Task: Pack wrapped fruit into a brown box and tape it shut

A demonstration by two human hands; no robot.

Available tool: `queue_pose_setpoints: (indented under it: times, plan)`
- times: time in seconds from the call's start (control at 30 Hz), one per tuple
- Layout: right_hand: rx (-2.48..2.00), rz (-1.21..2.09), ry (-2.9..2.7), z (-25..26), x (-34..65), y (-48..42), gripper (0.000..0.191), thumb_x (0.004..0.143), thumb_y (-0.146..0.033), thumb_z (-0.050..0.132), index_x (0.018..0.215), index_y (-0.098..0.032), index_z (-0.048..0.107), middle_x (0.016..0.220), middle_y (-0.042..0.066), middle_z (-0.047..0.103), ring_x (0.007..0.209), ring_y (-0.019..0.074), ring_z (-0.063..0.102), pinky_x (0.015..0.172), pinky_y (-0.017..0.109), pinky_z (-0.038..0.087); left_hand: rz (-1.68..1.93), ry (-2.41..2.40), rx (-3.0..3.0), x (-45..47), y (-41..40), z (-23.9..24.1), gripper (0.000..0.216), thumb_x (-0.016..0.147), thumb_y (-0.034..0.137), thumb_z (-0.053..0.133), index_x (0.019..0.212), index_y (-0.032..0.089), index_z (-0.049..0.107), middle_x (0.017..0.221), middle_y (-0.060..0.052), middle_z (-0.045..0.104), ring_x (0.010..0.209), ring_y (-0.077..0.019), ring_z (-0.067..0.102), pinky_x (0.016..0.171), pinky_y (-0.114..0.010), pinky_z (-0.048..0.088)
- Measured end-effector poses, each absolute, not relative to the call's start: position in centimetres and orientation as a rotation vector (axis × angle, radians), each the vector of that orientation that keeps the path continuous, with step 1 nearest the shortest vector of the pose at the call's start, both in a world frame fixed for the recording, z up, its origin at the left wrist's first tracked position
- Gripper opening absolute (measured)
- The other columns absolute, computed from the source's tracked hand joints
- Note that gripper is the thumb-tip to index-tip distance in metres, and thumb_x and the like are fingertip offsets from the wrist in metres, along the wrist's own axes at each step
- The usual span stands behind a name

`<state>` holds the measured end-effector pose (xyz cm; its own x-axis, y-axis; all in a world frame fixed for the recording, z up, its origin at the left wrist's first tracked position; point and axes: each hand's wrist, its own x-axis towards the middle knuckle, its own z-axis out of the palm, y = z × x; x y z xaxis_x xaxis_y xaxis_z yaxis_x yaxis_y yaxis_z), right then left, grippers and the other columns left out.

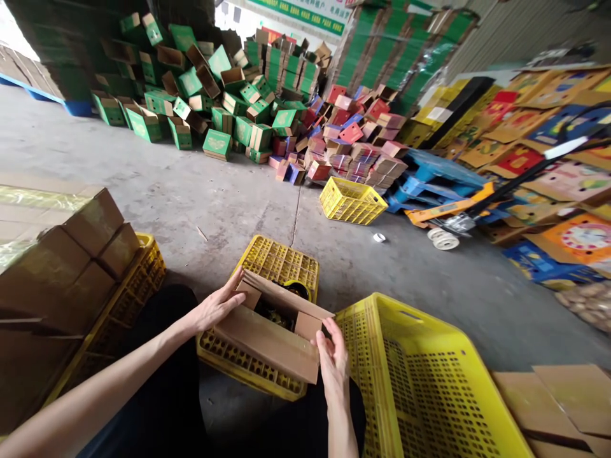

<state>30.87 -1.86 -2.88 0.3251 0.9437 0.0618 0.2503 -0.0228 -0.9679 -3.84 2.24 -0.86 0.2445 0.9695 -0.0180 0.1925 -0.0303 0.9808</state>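
- Presently, both hands are at a small cardboard box (267, 337), which rests on a yellow perforated crate (277, 257) in front of the person's knees.
- Box: top flaps unfolded; near long flap slopes toward the person. Contents dark, too shadowed to identify.
- Left hand (219, 307): at the left end of the box; fingers extended, nearly straight, thumb apart; laid against the cardboard, not closed round it.
- Right hand (334, 356): at the right end; fingers slightly bent, thumb separated from them, touching the box's corner. Cannot tell whether a flap is pinched.
- Just beyond the box, partly hidden by it: a black-and-yellow object (298, 289), on the same crate.
- To the right: a large, open yellow crate (429, 375), beside the right hand.
- To the left: larger brown cartons (62, 267) standing on another yellow crate (153, 261).
- Farther off, on the concrete floor (238, 197): a small yellow basket (353, 202) and a white ring (379, 238).
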Motion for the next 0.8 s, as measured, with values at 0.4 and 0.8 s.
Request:
queue_pose_setpoints:
  times: [0.4, 0.8]
  plan:
    - [-1.578, 0.809, -1.144, -2.3, 30.4, -2.3, 0.081, 0.084, -0.077, 0.066, 0.139, -0.018, 0.066, 0.144, 0.020, 0.065, 0.077, 0.0224, 0.076, 0.082, 0.042, 0.063, 0.952, 1.136, 1.468, -4.6, 2.2, -2.2, 0.089, 0.096, 0.069, 0.057, 0.167, 0.024, 0.029, 0.171, -0.008, 0.031, 0.157, -0.0317, 0.033, 0.129, -0.053, 0.027]
    - [-1.634, 0.731, -1.112, -1.1, 29.4, -2.7, 0.063, 0.098, -0.072, 0.045, 0.124, -0.022, 0.072, 0.103, 0.008, 0.080, 0.076, 0.0230, 0.074, 0.068, 0.034, 0.054, 0.926, 1.137, 1.449, -4.2, 0.8, -2.5, 0.077, 0.103, 0.061, 0.050, 0.166, 0.024, 0.025, 0.172, -0.012, 0.031, 0.159, -0.0292, 0.026, 0.130, -0.054, 0.023]
